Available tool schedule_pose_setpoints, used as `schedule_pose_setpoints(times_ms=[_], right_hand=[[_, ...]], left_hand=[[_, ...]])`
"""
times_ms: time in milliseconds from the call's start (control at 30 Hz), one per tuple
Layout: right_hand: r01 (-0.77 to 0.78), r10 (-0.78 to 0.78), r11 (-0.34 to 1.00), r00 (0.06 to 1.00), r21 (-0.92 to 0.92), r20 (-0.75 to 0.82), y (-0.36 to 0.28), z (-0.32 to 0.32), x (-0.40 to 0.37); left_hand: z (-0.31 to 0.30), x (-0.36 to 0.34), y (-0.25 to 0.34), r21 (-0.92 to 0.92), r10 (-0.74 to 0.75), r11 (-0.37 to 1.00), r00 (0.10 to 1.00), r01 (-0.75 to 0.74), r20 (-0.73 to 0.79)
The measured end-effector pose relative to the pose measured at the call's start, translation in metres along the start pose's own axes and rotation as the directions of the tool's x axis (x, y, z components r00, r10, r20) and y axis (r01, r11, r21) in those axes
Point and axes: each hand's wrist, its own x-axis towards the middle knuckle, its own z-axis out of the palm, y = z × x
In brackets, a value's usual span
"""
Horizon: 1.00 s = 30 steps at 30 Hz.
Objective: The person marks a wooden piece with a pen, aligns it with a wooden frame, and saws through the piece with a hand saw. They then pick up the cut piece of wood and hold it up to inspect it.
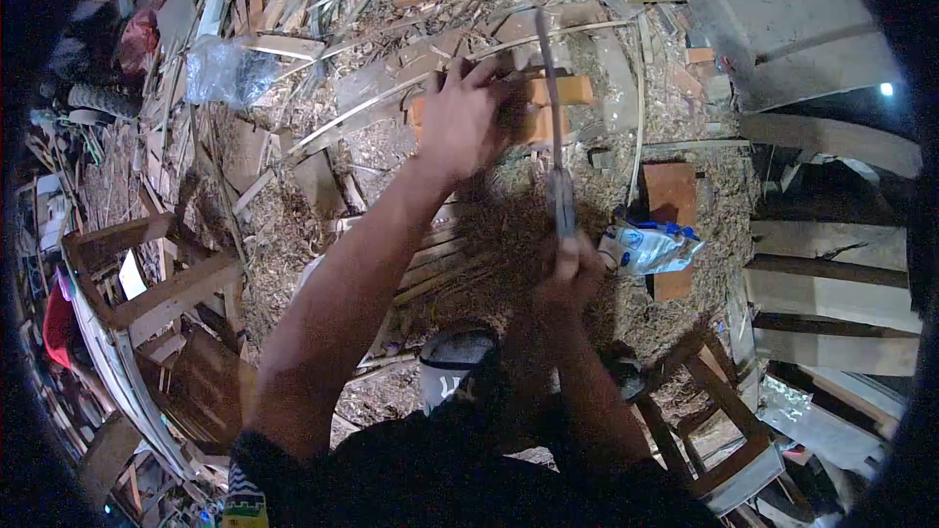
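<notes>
My left hand point(462, 117) presses down on orange-brown wood pieces point(565, 90), its fingers bent over them and part of the wood hidden beneath. Wood shows on both sides of that hand. My right hand point(569, 274) is closed around the near end of a long, narrow-bladed tool point(554, 103). The blade points away from me, crossing over the right part of the wood in this view, beside my left fingers. Under the wood lies a flat, dull board point(614, 88) on the littered ground.
Wood shavings and thin strips cover the ground. A silvery blue plastic packet point(650, 246) lies on an orange board point(670, 191) at right. Clear plastic point(227, 73) sits at upper left. Wooden frames point(176, 274) stand at left, with stacked planks point(831, 293) at far right.
</notes>
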Motion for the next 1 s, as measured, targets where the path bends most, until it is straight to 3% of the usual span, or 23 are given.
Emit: schedule_pose_setpoints(times_ms=[33, 67, 100, 133, 167, 233, 267, 300, 333, 367, 433, 467, 500, 600, 633, 733, 767, 833, 867, 900, 933, 967, 1000], right_hand=[[0.055, -0.045, 0.996, 0.991, 0.075, -0.124, -0.004, -0.003, -0.015], [0.053, -0.044, 0.996, 0.991, 0.069, -0.127, 0.017, -0.019, -0.031], [0.402, -0.466, 0.846, 0.876, -0.351, -0.12, 0.053, -0.039, -0.049], [0.602, -0.775, 0.428, 0.628, -0.674, 0.068, 0.073, -0.05, -0.058], [0.602, -0.775, 0.426, 0.628, -0.675, 0.07, 0.064, -0.043, -0.053], [0.59, -0.703, 0.672, 0.699, -0.448, -0.133, 0.033, -0.013, -0.025], [0.59, -0.702, 0.672, 0.7, -0.448, -0.132, 0.039, -0.011, -0.006], [0.313, -0.32, 0.933, 0.947, -0.176, -0.012, 0.05, -0.015, 0.016], [-0.102, 0.091, 0.994, 0.973, 0.039, 0.214, 0.055, -0.017, 0.025], [-0.104, 0.093, 0.994, 0.973, 0.043, 0.211, 0.056, -0.017, 0.017], [0.276, -0.268, 0.937, 0.961, -0.215, 0.069, 0.056, -0.021, -0.009], [0.276, -0.267, 0.936, 0.961, -0.22, 0.07, 0.065, -0.025, -0.017], [0.582, -0.722, 0.633, 0.682, -0.511, -0.117, 0.068, -0.026, -0.021], [0.552, -0.682, 0.71, 0.695, -0.438, -0.228, 0.041, -0.028, -0.035], [0.16, -0.162, 0.987, 0.983, -0.02, -0.083, 0.019, -0.025, -0.035], [0.108, -0.104, 0.993, 0.992, 0.049, -0.068, 0.002, 0.006, 0.032], [0.103, -0.099, 0.993, 0.992, 0.055, -0.075, 0.007, 0.004, 0.027], [0.288, -0.336, 0.917, 0.93, -0.277, -0.146, 0.01, -0.001, 0.009], [0.55, -0.716, 0.591, 0.695, -0.59, -0.07, 0.002, -0.005, -0.003], [0.547, -0.715, 0.588, 0.695, -0.595, -0.068, 0.011, -0.017, -0.022], [0.409, -0.459, 0.859, 0.882, -0.308, -0.109, 0.027, -0.031, -0.046], [0.16, -0.16, 0.987, 0.986, 0.007, -0.049, 0.036, -0.039, -0.06], [0.157, -0.157, 0.988, 0.986, 0.003, -0.053, 0.035, -0.035, -0.055]], left_hand=[[0.004, -0.001, -0.002, -0.001, -0.003, 1.0, 1.0, 0.003, 0.003], [0.009, 0.0, -0.003, 0.033, -0.01, 0.999, 1.0, 0.01, 0.014], [0.013, 0.0, -0.002, 0.064, -0.016, 0.998, 1.0, 0.015, 0.027], [0.011, 0.001, 0.0, 0.059, -0.016, 0.998, 0.999, 0.014, 0.028], [0.005, 0.002, 0.002, -0.008, -0.037, 0.999, 0.997, 0.038, 0.061], [0.002, 0.003, 0.002, -0.073, -0.053, 0.996, 0.994, 0.06, 0.093], [0.004, 0.002, -0.001, -0.073, -0.039, 0.996, 0.996, 0.045, 0.074], [0.005, 0.001, -0.002, -0.073, -0.025, 0.997, 0.998, 0.029, 0.056], [0.004, 0.001, 0.0, -0.073, -0.021, 0.997, 0.998, 0.025, 0.06], [0.002, 0.001, 0.0, -0.041, -0.003, 0.999, 0.999, 0.005, 0.049], [0.0, 0.001, -0.005, -0.003, 0.003, 1.0, 0.999, -0.003, 0.035], [0.003, 0.001, -0.007, 0.015, 0.004, 1.0, 0.999, -0.005, 0.041], [0.002, 0.004, -0.004, 0.03, 0.009, 1.0, 0.999, -0.01, 0.046], [-0.006, 0.004, -0.001, -0.12, 0.001, 0.993, 0.998, 0.007, 0.066], [-0.006, 0.006, -0.002, -0.118, 0.001, 0.993, 0.998, 0.006, 0.062], [-0.002, 0.003, -0.003, -0.121, 0.004, 0.993, 0.995, 0.009, 0.102], [0.002, 0.001, -0.003, -0.052, 0.024, 0.998, 0.999, -0.022, 0.034], [0.001, 0.002, -0.006, 0.025, 0.046, 0.999, 0.998, -0.045, -0.035], [0.001, 0.002, -0.006, 0.049, 0.058, 0.997, 0.998, -0.056, -0.034], [0.001, 0.002, -0.004, 0.068, 0.07, 0.995, 0.997, -0.068, -0.033], [-0.001, 0.004, -0.003, 0.062, 0.071, 0.996, 0.997, -0.069, -0.033], [-0.004, 0.004, -0.002, -0.027, 0.039, 0.999, 0.999, -0.038, 0.014], [-0.005, 0.004, -0.001, -0.114, 0.01, 0.994, 0.998, -0.003, 0.062]])
